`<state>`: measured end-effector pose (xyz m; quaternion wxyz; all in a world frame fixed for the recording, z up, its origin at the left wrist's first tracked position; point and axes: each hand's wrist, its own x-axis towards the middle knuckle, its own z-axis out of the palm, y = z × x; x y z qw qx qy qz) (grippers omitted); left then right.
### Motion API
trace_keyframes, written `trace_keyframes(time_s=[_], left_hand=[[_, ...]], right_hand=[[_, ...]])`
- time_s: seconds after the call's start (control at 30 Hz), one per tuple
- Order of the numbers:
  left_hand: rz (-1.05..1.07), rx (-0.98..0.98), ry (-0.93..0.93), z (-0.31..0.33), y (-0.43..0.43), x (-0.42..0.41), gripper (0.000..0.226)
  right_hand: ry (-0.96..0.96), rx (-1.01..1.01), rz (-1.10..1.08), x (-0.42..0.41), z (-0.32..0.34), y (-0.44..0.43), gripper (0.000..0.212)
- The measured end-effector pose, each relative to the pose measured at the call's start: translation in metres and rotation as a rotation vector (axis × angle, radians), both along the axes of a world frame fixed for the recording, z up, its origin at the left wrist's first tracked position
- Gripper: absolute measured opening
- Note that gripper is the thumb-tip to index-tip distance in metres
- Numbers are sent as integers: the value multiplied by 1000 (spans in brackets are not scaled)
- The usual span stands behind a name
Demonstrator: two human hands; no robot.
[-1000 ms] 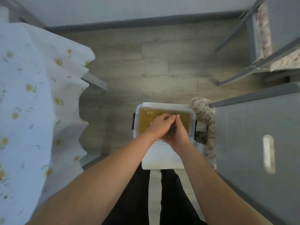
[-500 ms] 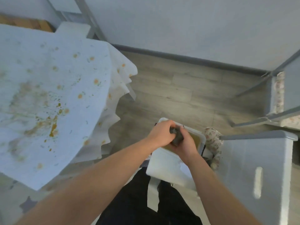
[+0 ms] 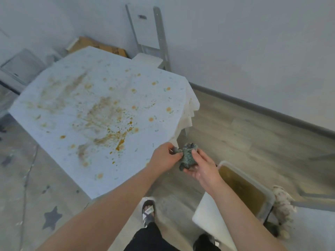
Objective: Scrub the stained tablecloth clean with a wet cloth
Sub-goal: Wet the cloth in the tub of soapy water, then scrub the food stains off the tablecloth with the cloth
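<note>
Beside stained tablecloth [image 3: 101, 113] — left hand [image 3: 165, 158], right hand [image 3: 203, 167] both gripping wet cloth [image 3: 187, 156]

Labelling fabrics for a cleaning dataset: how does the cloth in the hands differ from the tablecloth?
The cloth is small, dark and speckled; the tablecloth is large and pale, with orange flowers. The cloth is bunched up, gripped by the left hand and right hand in the air; the tablecloth lies spread flat, its edge draping. The tablecloth shows brown-orange stains; none show on the cloth. Both are fabric.
</note>
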<state>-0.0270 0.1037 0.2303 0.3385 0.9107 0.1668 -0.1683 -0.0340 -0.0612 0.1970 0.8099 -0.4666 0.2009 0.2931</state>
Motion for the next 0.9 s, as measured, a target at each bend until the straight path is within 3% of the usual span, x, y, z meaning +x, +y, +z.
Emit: trace_keyframes(time_s=[0.13, 0.27, 0.37, 0.43, 0.57, 0.73, 0.9], left_hand=[[111, -64, -14, 4, 97, -15, 25], [124, -137, -14, -10, 190, -23, 9], [78, -148, 19, -18, 258, -28, 20], [6, -90, 48, -26, 301, -32, 29], [-215, 163, 188, -49, 373, -41, 42], [-441, 305, 273, -77, 412, -43, 64], [-604, 445, 268, -100, 423, -56, 56]], right_hand=[[-54, -123, 67, 3, 10, 88, 19], [-70, -271, 40, 14, 4, 168, 25], [-58, -341, -18, 26, 3, 218, 28], [-101, -480, 18, 34, -2, 244, 30], [-266, -1025, 279, 22, -22, 287, 36], [-395, -1138, 359, 17, -45, 320, 44], [-430, -1318, 458, 45, -73, 332, 44]])
